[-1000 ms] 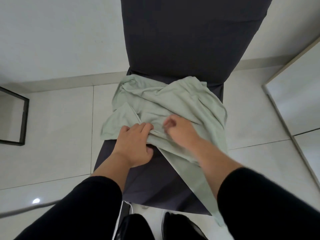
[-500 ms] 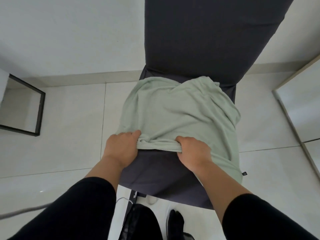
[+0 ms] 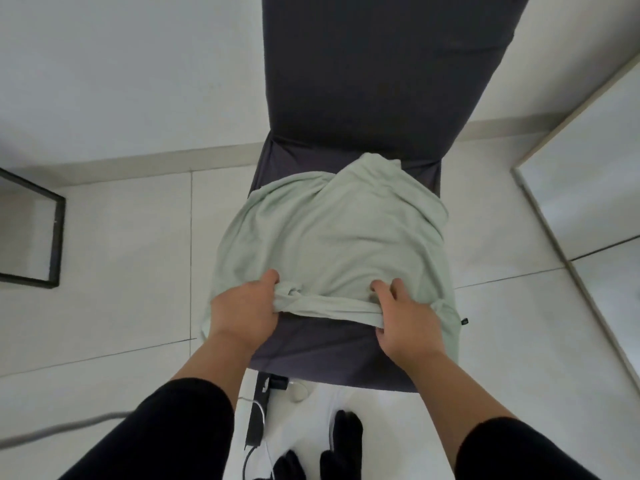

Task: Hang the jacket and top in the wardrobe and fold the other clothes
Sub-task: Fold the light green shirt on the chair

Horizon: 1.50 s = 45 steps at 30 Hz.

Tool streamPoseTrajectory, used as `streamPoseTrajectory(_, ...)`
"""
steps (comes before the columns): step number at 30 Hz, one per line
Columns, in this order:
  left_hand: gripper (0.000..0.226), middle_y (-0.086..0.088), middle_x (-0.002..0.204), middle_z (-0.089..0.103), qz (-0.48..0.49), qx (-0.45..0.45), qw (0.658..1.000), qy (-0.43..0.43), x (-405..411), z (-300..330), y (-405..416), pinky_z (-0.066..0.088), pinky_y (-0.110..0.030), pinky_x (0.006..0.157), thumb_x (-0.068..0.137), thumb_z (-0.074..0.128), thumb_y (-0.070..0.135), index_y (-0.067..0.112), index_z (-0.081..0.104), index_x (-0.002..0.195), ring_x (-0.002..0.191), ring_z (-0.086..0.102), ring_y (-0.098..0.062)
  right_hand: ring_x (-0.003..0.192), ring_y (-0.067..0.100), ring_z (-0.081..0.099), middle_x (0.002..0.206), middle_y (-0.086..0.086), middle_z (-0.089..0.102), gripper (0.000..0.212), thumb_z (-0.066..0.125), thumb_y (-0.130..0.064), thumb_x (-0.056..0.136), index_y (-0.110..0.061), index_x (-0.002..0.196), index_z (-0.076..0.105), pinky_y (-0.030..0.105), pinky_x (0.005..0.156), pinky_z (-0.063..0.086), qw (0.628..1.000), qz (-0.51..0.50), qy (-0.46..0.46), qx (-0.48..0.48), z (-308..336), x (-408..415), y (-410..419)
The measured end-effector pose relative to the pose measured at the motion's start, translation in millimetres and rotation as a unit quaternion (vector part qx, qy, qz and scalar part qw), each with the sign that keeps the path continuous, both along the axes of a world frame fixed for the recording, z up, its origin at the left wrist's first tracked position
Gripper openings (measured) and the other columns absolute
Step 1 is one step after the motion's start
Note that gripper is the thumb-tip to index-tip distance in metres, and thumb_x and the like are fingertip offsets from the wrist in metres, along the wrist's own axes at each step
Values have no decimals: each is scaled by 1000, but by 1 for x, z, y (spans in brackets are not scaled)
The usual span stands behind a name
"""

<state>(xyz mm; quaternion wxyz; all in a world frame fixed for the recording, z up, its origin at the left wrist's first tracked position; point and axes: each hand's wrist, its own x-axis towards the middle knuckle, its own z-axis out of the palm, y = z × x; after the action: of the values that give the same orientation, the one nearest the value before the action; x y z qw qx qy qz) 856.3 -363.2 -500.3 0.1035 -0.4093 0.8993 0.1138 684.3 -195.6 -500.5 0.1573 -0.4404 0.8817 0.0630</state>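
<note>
Left of centre, the left hand [image 3: 242,311] grips the near-left end of the bunched hem of a pale green garment [image 3: 332,244]; its fingers [image 3: 268,277] are curled over the gathered cloth, thumb side tucked under the fold. At centre, the garment lies spread over the seat of a dark grey chair [image 3: 363,81], its far edge rising against the chair back and its right side draping over the seat edge toward the lower right of the frame. Right of centre, the right hand [image 3: 403,322] pinches the other end of the same hem, with its fingers [image 3: 381,289] partly bent and pressed into the fabric, thumb beneath the rolled edge.

Judgement: the cloth appears light, soft and limp, and will sag and crease wherever unsupported. It is not fragile. Best taken along the hem or at the corners, both hands well apart, to keep the edge taut for folding.
</note>
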Motion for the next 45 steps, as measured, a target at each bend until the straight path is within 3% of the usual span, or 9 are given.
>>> streamPoseTrajectory(2, 28, 2, 90, 64, 19, -5, 1000, 18, -16, 0, -1, 39, -28, 57, 88, 49, 25, 28, 44, 115, 77, 62, -23, 50, 17, 35, 123, 0, 33, 67, 60, -17, 80, -29, 135, 24, 32, 58, 36, 997, -66, 41, 14, 0, -11, 13)
streamPoseTrajectory(5, 44, 0, 100, 61, 32, -18, 999, 22, -40, 0, -3, 39, -30, 58, 88, 48, 19, 32, 37, 128, 81, 61, -25, 52, 19, 42, 120, 4, 36, 80, 60, -20, 78, -30, 141, 13, 32, 60, 37, 980, -195, 27, 3, -4, -32, 30)
streamPoseTrajectory(10, 30, -4, 113, 47, 16, -22, 998, -52, -73, 0, -1, 40, -33, 65, 91, 44, 14, 22, 54, 118, 98, 55, -25, 97, 23, 59, 107, 1, 60, 36, 52, -22, 84, -18, 119, 48, 29, 75, 34, 954, -289, 0, 86, 5, -70, 33)
streamPoseTrajectory(14, 29, -5, 122, 52, 28, -60, 996, -53, -90, 18, -12, 38, -37, 85, 86, 48, 19, 19, 52, 115, 112, 47, -26, 113, 23, 51, 117, 3, 56, 30, 45, -17, 87, -19, 116, 54, 33, 91, 33, 959, -266, 34, 93, 34, -101, 21)
streamPoseTrajectory(17, 19, -8, 103, 64, 75, 0, 997, 31, -94, 44, -26, 33, -35, 80, 84, 46, 13, 19, 47, 102, 99, 58, -30, 110, 26, 52, 116, 6, 55, 31, 44, -15, 87, -17, 117, 50, 36, 91, 34, 966, -250, 58, 39, 69, -119, -2)
streamPoseTrajectory(21, 27, 0, 98, 62, 27, -7, 995, 95, -99, 107, -60, 31, -38, 83, 83, 60, 30, 25, 45, 106, 102, 57, -26, 107, 29, 55, 112, 9, 60, 29, 39, -10, 87, -17, 114, 49, 36, 89, 34, 967, -245, 68, -7, 130, -140, -34)
streamPoseTrajectory(29, 33, -2, 104, 58, 29, -210, 964, 160, -132, 249, -124, 27, -38, 80, 81, 45, 3, 22, 52, 106, 103, 49, -27, 105, 34, 57, 112, 14, 60, 29, 39, -7, 88, -12, 114, 49, 36, 81, 37, 962, -218, 80, -145, 258, -177, -102)
streamPoseTrajectory(37, 38, -7, 107, 58, 54, -306, 924, 222, -157, 353, -164, 27, -40, 83, 78, 45, -4, 18, 53, 108, 106, 46, -30, 106, 36, 55, 111, 16, 60, 30, 38, -7, 89, -13, 116, 48, 39, 87, 35, 950, -180, 135, -218, 343, -203, -145)
streamPoseTrajectory(45, 35, -3, 106, 56, 36, -268, 946, 178, -145, 294, -151, 25, -37, 80, 79, 49, 0, 20, 52, 107, 105, 46, -28, 100, 34, 53, 99, 15, 61, 26, 37, -7, 88, -15, 110, 46, 40, 85, 33, 961, -152, 170, -156, 297, -205, -144)
